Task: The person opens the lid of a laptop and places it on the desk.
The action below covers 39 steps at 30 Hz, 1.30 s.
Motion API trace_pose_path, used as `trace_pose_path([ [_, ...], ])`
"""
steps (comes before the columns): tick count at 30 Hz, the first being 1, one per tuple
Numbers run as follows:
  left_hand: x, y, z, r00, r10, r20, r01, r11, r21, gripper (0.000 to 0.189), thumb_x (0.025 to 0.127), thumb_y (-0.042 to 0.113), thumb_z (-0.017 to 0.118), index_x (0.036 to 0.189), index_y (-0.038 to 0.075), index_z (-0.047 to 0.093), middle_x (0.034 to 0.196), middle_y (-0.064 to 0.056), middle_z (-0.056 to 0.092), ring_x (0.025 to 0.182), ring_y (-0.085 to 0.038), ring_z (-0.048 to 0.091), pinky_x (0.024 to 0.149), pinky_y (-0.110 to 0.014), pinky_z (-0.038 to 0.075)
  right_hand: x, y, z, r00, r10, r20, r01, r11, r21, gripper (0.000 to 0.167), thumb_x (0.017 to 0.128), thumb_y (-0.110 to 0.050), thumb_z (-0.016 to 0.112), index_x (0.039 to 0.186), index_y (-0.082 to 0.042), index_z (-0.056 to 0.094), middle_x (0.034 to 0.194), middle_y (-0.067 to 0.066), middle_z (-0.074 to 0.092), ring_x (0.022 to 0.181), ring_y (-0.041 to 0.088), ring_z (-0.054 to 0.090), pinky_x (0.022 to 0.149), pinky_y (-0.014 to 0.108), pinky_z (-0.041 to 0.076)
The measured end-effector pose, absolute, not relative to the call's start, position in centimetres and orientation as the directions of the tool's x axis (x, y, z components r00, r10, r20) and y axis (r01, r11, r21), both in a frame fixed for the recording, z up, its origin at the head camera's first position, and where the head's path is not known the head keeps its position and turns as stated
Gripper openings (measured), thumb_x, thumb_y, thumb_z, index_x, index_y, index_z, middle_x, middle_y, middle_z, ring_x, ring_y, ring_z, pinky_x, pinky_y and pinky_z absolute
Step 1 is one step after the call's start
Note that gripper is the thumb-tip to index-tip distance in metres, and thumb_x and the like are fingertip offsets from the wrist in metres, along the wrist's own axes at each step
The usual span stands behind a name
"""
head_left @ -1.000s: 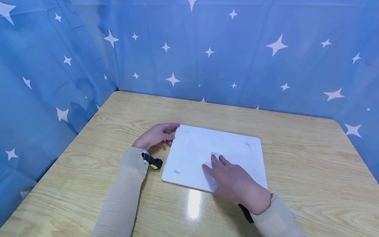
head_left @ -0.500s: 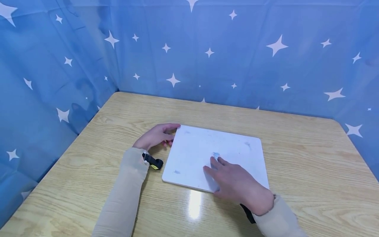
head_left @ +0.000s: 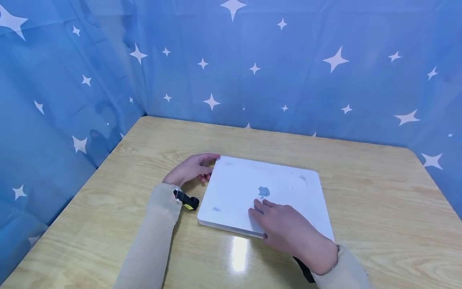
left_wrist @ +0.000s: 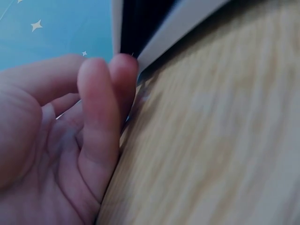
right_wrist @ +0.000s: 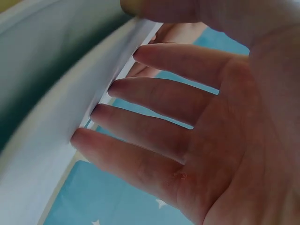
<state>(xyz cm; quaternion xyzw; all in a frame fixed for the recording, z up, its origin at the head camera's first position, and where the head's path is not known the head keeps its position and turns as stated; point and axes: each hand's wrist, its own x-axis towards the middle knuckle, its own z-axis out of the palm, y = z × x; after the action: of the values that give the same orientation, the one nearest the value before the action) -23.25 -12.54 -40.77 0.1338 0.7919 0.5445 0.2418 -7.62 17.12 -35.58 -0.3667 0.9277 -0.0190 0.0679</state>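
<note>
Nearest me, the right sleeve (head_left: 348,271) comes in from the bottom of the head view, with a black strap (head_left: 304,271) at the wrist. Beside it, a patch of light (head_left: 239,253) shines on the counter (head_left: 379,208), and across from it lies the left sleeve (head_left: 151,237).

The right hand (head_left: 286,228) is over the near edge of the white laptop (head_left: 234,192). From the right wrist I can see its fingers spread, almost straight, tips on the outside of the lid (right_wrist: 51,145), with the thumb on the inner side of that edge, so I have the lid pinched. The laptop sits on the counter between the two hands, its lid tilted up a little at the near side; a logo (head_left: 264,191) shows just beyond the right fingertips.

At the left wrist is a small black device (head_left: 187,200). Farther out, the left hand (head_left: 193,166) is at the laptop's far left corner, fingers bent, one tip touching there; I can't tell whether they grip. Behind the counter hangs a blue curtain (head_left: 288,88) with white stars.
</note>
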Motion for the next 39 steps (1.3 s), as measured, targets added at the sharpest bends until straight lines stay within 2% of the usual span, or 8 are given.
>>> trace_pose_path([
  [4, -23.1, -12.6, -41.0, -0.845, 0.482, -0.231, -0.057, 0.348, 0.936, 0.056, 0.114, 0.001, 0.056, 0.168, 0.004, 0.043, 0.165, -0.022, 0.05, 0.081, -0.018, 0.067, 0.07, -0.024, 0.058, -7.3, 17.2, -35.6, -0.701, -0.711, -0.061, -0.708, 0.704, -0.058, 0.042, 0.081, -0.001, 0.086, 0.118, -0.009, 0.068, 0.134, 0.017, 0.072, 0.123, 0.036, 0.074, 0.081, 0.046, 0.065],
  [15, -22.9, -12.2, -41.0, -0.868, 0.45, -0.21, -0.065, 0.316, 0.946, 0.06, 0.113, 0.001, 0.055, 0.171, 0.006, 0.038, 0.171, -0.02, 0.042, 0.087, -0.019, 0.068, 0.074, -0.027, 0.06, -7.1, 17.8, -35.3, -0.635, -0.767, 0.09, -0.769, 0.639, 0.016, 0.036, 0.077, 0.001, 0.082, 0.108, -0.01, 0.068, 0.127, 0.017, 0.077, 0.112, 0.031, 0.079, 0.071, 0.04, 0.064],
  [18, -22.9, -12.2, -41.0, -0.873, 0.438, -0.213, -0.075, 0.312, 0.947, 0.057, 0.113, 0.001, 0.055, 0.168, 0.003, 0.041, 0.159, -0.025, 0.051, 0.092, -0.02, 0.068, 0.075, -0.027, 0.061, -7.1, 17.9, -35.1, -0.601, -0.786, 0.148, -0.792, 0.61, 0.02, 0.035, 0.075, 0.005, 0.08, 0.104, -0.01, 0.066, 0.124, 0.015, 0.078, 0.106, 0.028, 0.08, 0.057, 0.031, 0.055],
  [20, -22.9, -12.2, -41.0, -0.878, 0.426, -0.219, -0.083, 0.316, 0.945, 0.051, 0.113, 0.001, 0.055, 0.163, 0.002, 0.046, 0.149, -0.025, 0.057, 0.093, -0.02, 0.068, 0.075, -0.027, 0.06, -7.2, 18.1, -35.0, -0.574, -0.797, 0.19, -0.808, 0.588, 0.025, 0.035, 0.074, 0.007, 0.077, 0.101, -0.011, 0.064, 0.116, 0.01, 0.077, 0.092, 0.021, 0.077, 0.05, 0.026, 0.041],
  [25, -23.0, -12.4, -41.1, -0.888, 0.394, -0.238, -0.092, 0.355, 0.93, 0.031, 0.114, 0.004, 0.057, 0.144, -0.004, 0.059, 0.12, -0.019, 0.069, 0.08, -0.017, 0.066, 0.069, -0.026, 0.06, -7.3, 18.5, -34.6, -0.547, -0.802, 0.239, -0.822, 0.569, 0.027, 0.034, 0.073, 0.009, 0.074, 0.099, -0.011, 0.065, 0.109, 0.004, 0.074, 0.078, 0.014, 0.068, 0.048, 0.023, 0.028],
  [28, -23.0, -12.5, -41.2, -0.888, 0.382, -0.255, -0.1, 0.381, 0.919, 0.023, 0.114, 0.005, 0.057, 0.134, -0.006, 0.063, 0.101, -0.013, 0.069, 0.071, -0.014, 0.063, 0.064, -0.024, 0.058, -7.4, 18.5, -34.6, -0.535, -0.807, 0.251, -0.827, 0.561, 0.042, 0.034, 0.073, 0.008, 0.075, 0.098, -0.012, 0.065, 0.105, 0.001, 0.073, 0.075, 0.01, 0.063, 0.048, 0.022, 0.026],
  [31, -23.0, -12.6, -41.2, -0.889, 0.378, -0.26, -0.099, 0.395, 0.913, 0.024, 0.116, 0.008, 0.055, 0.129, -0.008, 0.066, 0.092, -0.009, 0.067, 0.065, -0.013, 0.062, 0.06, -0.023, 0.055, -7.5, 18.5, -34.6, -0.516, -0.814, 0.266, -0.832, 0.55, 0.07, 0.035, 0.072, 0.007, 0.076, 0.098, -0.012, 0.065, 0.1, -0.001, 0.069, 0.072, 0.008, 0.058, 0.047, 0.021, 0.023],
  [39, -22.9, -12.5, -40.9, -0.887, 0.374, -0.27, -0.107, 0.404, 0.909, 0.033, 0.119, 0.011, 0.045, 0.127, -0.011, 0.069, 0.084, -0.004, 0.069, 0.056, -0.008, 0.057, 0.054, -0.021, 0.048, -7.3, 18.5, -34.7, -0.514, -0.815, 0.269, -0.826, 0.554, 0.102, 0.039, 0.073, 0.003, 0.082, 0.107, -0.013, 0.071, 0.114, 0.004, 0.076, 0.091, 0.015, 0.076, 0.044, 0.021, 0.032],
])
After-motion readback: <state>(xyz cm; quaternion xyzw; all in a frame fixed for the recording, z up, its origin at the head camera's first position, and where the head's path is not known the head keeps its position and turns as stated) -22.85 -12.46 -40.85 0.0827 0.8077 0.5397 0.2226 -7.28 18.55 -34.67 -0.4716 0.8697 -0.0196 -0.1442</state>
